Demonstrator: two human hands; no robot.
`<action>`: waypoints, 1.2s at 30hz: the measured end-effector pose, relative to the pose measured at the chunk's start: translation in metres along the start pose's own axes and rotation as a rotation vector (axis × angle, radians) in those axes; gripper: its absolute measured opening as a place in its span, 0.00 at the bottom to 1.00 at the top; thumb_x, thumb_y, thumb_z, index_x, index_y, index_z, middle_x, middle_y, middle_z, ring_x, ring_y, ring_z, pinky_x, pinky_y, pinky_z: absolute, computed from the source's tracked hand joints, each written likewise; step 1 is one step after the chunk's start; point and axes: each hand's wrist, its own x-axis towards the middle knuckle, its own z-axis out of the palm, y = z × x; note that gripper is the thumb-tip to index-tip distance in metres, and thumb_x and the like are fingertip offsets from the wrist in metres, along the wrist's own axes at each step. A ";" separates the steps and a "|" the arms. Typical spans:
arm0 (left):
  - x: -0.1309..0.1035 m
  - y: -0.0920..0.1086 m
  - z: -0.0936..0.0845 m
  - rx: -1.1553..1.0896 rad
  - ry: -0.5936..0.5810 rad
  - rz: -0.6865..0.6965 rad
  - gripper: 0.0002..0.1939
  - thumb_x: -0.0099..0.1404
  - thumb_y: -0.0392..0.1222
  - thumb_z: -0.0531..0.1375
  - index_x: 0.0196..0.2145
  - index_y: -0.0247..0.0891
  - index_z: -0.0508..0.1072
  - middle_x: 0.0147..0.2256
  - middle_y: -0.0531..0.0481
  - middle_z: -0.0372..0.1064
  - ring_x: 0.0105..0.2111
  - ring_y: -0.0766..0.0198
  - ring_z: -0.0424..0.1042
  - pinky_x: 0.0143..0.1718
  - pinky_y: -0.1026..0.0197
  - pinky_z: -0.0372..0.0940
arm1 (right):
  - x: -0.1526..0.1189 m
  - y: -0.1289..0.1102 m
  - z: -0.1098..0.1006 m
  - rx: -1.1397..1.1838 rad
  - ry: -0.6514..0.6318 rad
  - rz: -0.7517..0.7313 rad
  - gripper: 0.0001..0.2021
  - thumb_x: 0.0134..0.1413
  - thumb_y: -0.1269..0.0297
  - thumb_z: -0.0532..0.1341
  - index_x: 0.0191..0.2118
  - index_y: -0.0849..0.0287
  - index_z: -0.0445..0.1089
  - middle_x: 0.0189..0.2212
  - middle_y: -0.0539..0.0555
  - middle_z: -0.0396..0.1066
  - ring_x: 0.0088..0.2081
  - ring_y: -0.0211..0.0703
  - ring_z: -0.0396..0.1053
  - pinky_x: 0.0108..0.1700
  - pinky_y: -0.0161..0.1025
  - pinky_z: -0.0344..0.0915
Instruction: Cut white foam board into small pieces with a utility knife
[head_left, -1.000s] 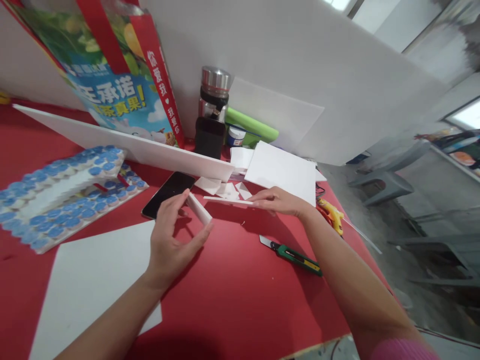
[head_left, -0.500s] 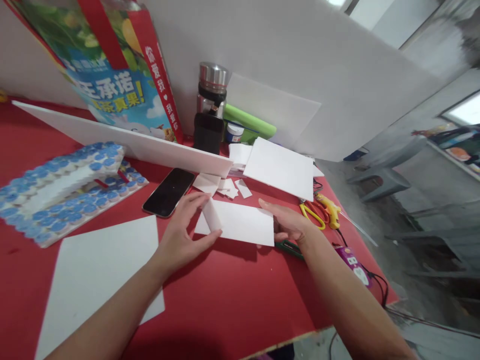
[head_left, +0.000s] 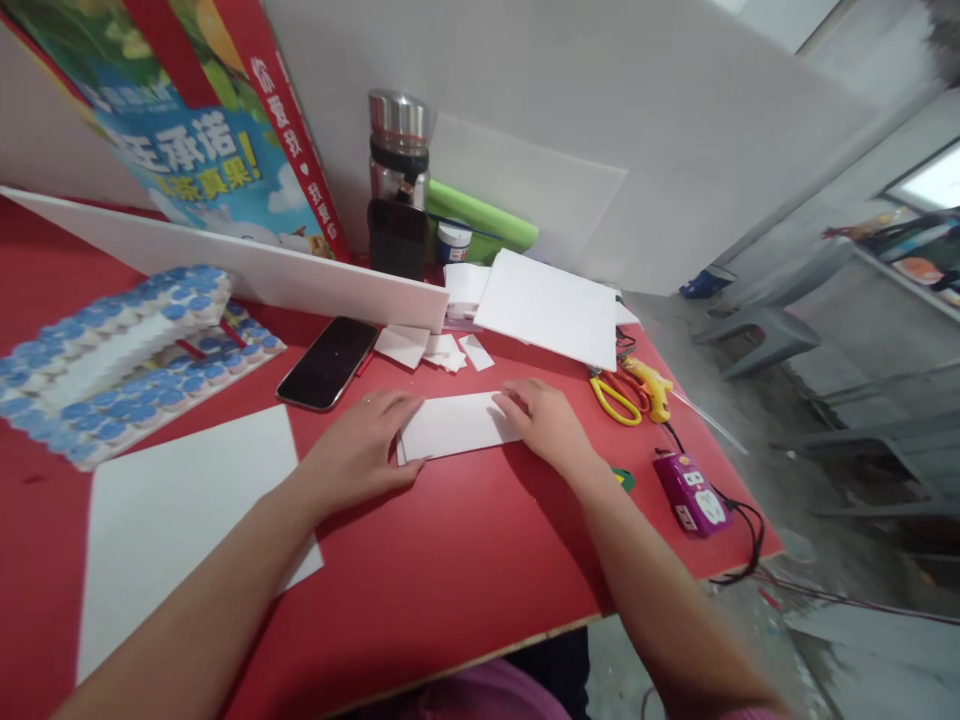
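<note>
A narrow white foam board strip point(head_left: 461, 424) lies low over the red table point(head_left: 450, 560), with what looks like a second layer showing under its left end. My left hand point(head_left: 367, 445) grips that left end, thumb at the near edge and fingers at the far edge. At the other end, my right hand point(head_left: 544, 420) holds the strip with bent fingers over its top; the right tip is hidden beneath them. Small white offcuts point(head_left: 442, 350) lie just beyond the strip. A black phone point(head_left: 328, 362) rests behind my left hand.
At left stand a blue-capped bottle-like model point(head_left: 142, 360) and a large white sheet point(head_left: 187, 500). An upright white board point(head_left: 300, 285) crosses behind. To the right are yellow-handled scissors point(head_left: 615, 400), a yellow glue gun point(head_left: 656, 390) and a purple power socket point(head_left: 694, 495).
The strip has come down flatter toward the table, and the folded flap at its left end no longer stands up. My right hand has moved onto the strip's top.
</note>
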 end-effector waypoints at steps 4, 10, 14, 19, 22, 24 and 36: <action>0.002 -0.003 0.002 0.045 0.035 -0.021 0.31 0.66 0.52 0.62 0.60 0.30 0.71 0.60 0.31 0.69 0.59 0.39 0.71 0.60 0.42 0.68 | -0.029 0.004 -0.017 -0.339 0.126 -0.048 0.19 0.69 0.57 0.61 0.59 0.58 0.75 0.54 0.64 0.75 0.42 0.53 0.76 0.45 0.47 0.71; 0.003 0.006 0.010 0.044 0.038 -0.057 0.30 0.68 0.57 0.61 0.57 0.32 0.73 0.58 0.31 0.69 0.55 0.39 0.73 0.55 0.45 0.71 | -0.077 0.045 -0.049 -0.451 0.000 -0.078 0.15 0.69 0.55 0.63 0.54 0.57 0.77 0.50 0.62 0.77 0.52 0.60 0.74 0.53 0.52 0.71; 0.002 0.010 0.012 -0.042 0.017 -0.063 0.33 0.68 0.59 0.62 0.62 0.33 0.71 0.59 0.33 0.69 0.57 0.41 0.73 0.58 0.46 0.70 | -0.086 0.065 -0.047 -0.475 0.002 -0.076 0.17 0.75 0.53 0.55 0.49 0.58 0.78 0.43 0.62 0.77 0.46 0.57 0.76 0.49 0.50 0.72; 0.000 0.005 0.007 -0.111 -0.024 -0.075 0.33 0.68 0.59 0.63 0.63 0.35 0.71 0.63 0.35 0.67 0.61 0.42 0.70 0.63 0.46 0.67 | -0.076 0.068 -0.041 -0.559 0.151 -0.027 0.19 0.74 0.55 0.53 0.51 0.60 0.78 0.44 0.66 0.77 0.46 0.61 0.76 0.49 0.55 0.74; -0.001 -0.001 0.003 -0.155 -0.074 -0.102 0.36 0.67 0.60 0.65 0.66 0.38 0.70 0.66 0.37 0.65 0.64 0.41 0.68 0.66 0.44 0.65 | -0.068 0.050 -0.035 -0.522 0.219 -0.073 0.21 0.72 0.57 0.57 0.62 0.62 0.73 0.53 0.69 0.76 0.54 0.65 0.74 0.56 0.60 0.73; -0.002 -0.005 0.001 -0.180 -0.088 -0.127 0.37 0.66 0.59 0.65 0.67 0.40 0.70 0.67 0.38 0.65 0.64 0.42 0.68 0.66 0.44 0.65 | -0.063 0.029 -0.024 -0.461 0.164 -0.136 0.25 0.70 0.57 0.60 0.67 0.62 0.69 0.60 0.69 0.73 0.61 0.65 0.71 0.61 0.62 0.71; -0.006 0.002 -0.001 -0.239 -0.079 -0.120 0.36 0.67 0.49 0.63 0.70 0.39 0.66 0.70 0.36 0.62 0.68 0.40 0.65 0.68 0.39 0.64 | -0.029 -0.011 0.030 -0.213 -0.167 -0.324 0.29 0.71 0.61 0.63 0.73 0.55 0.61 0.72 0.65 0.62 0.74 0.60 0.58 0.71 0.63 0.63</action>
